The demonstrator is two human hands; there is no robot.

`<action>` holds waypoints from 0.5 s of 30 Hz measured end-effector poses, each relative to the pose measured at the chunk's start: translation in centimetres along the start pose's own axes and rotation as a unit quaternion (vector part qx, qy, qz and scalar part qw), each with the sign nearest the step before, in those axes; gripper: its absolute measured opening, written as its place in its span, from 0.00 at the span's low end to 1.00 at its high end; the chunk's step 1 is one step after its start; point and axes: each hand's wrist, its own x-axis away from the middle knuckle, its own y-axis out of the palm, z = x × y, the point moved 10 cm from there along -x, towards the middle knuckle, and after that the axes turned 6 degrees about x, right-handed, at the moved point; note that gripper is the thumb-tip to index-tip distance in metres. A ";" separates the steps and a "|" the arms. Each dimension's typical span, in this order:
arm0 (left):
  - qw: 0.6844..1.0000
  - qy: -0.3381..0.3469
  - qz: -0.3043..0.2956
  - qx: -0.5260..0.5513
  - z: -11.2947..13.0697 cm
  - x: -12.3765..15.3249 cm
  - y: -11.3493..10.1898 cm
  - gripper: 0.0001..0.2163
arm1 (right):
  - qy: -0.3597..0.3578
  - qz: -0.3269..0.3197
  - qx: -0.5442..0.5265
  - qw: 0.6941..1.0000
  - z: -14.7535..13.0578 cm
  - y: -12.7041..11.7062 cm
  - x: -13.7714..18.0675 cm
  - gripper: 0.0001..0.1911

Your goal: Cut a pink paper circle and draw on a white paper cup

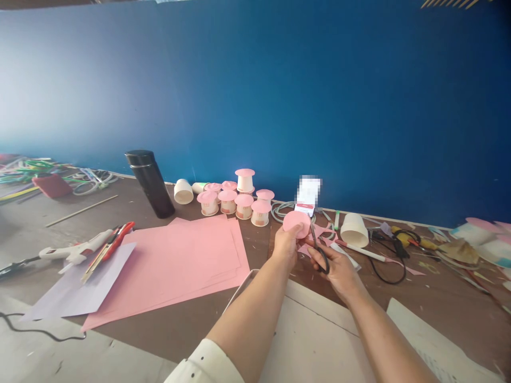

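My left hand [286,242] pinches a round piece of pink paper [294,222] by its lower edge. In my right hand [335,268] is a pair of black-handled scissors [321,254], its blades up against the right edge of the pink disc. Pink paper scraps [322,232] lie on the table just beyond my hands. To the left stand several small paper cups with pink paper tops [260,213], one of them stacked higher [245,182]. How far the scissor blades are apart is hard to see.
Pink paper sheets [179,255] lie left, with a lilac sheet [96,287], glue gun [80,249] and red cutter [114,247]. A black flask [149,183] stands behind. Plain cups [354,230], cords [393,252] and a blurred white item [307,194] are near the blue wall [319,96].
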 end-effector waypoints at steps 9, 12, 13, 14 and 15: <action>1.000 -0.003 0.008 -0.011 0.1 0.1 -0.1 0.16 | -0.017 0.000 0.001 1.000 -0.6 0.0 0.3 0.30; 1.000 -0.002 0.006 -0.021 0.2 0.1 0.0 0.16 | -0.037 0.000 0.018 0.999 -0.9 -0.1 0.3 0.29; 1.000 0.001 0.001 -0.024 0.3 0.1 0.1 0.16 | -0.040 0.001 0.021 0.999 -0.9 -0.2 0.3 0.29; 1.000 0.003 -0.006 -0.028 0.5 0.1 0.2 0.16 | -0.042 0.002 0.023 0.999 -1.0 -0.3 0.3 0.29; 0.999 0.005 -0.014 -0.035 0.6 0.1 0.4 0.16 | -0.042 0.003 0.024 0.999 -1.0 -0.3 0.3 0.28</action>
